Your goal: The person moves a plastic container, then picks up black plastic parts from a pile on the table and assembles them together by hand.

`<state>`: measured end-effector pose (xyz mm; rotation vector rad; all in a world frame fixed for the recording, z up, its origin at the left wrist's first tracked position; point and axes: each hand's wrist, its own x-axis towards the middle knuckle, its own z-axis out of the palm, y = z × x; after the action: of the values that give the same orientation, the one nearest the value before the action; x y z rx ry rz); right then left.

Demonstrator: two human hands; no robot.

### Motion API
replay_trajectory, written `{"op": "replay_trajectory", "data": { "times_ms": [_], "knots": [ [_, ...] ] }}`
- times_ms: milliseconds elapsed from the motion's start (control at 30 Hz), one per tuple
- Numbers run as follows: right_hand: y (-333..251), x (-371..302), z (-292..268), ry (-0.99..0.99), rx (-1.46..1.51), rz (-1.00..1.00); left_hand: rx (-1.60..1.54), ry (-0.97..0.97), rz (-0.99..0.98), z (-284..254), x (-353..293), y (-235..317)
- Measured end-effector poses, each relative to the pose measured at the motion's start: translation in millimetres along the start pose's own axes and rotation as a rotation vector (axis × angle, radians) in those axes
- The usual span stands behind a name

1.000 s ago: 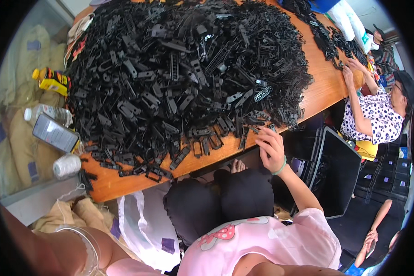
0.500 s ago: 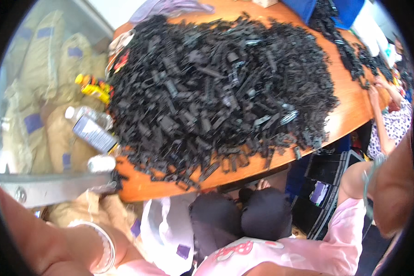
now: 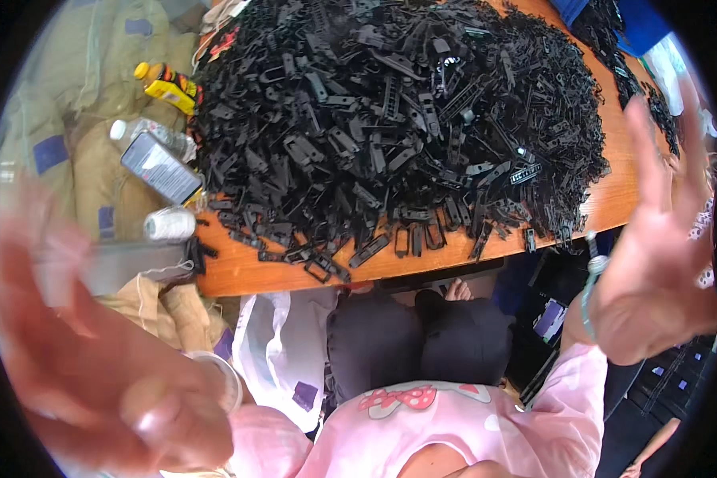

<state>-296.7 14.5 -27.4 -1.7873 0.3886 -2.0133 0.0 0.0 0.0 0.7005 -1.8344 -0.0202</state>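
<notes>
A large heap of small black plastic parts [image 3: 398,119] covers an orange wooden table [image 3: 239,271]. My left hand [image 3: 80,350] is raised close to the camera at the lower left, blurred, fingers spread, holding nothing; a pale bangle sits on its wrist. At the right, my right hand [image 3: 661,247] is also lifted near the camera, palm open and fingers apart, empty, with a green band on the wrist. Neither hand touches the parts. My pink top and dark-clad knees show below the table edge.
Left of the table stand tan sacks [image 3: 80,119], a yellow bottle [image 3: 167,84], a clear bottle [image 3: 155,163] and a white roll [image 3: 169,225]. A white plastic bag [image 3: 279,350] hangs by my knees. More black parts [image 3: 613,48] lie at the far right.
My right hand left the edge of the pile and rose toward the camera. My left hand came up close to the lens too. The view shifted and tilted.
</notes>
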Motion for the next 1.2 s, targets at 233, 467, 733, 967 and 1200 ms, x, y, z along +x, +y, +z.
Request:
{"op": "replay_trajectory", "data": {
  "times_ms": [233,467,733,967,1200],
  "knots": [
    [1,-159,-28,-0.456,0.134,1.077,0.026,-0.733,-1.35,-20,-294,-18],
    [-25,-393,-66,-0.306,0.002,1.956,-0.288,-0.684,-1.66,-26,-419,69],
    [-83,-325,-85,-0.832,-1.506,1.23,-0.315,-0.694,-2.002,-41,-491,84],
    [-221,-396,-92,0.172,-1.882,1.39,-0.442,-0.822,-2.123,-22,-549,24],
    [-241,-451,-107,0.831,-1.261,1.613,-0.552,-0.763,-2.227,4,-582,-6]
  ]
}}
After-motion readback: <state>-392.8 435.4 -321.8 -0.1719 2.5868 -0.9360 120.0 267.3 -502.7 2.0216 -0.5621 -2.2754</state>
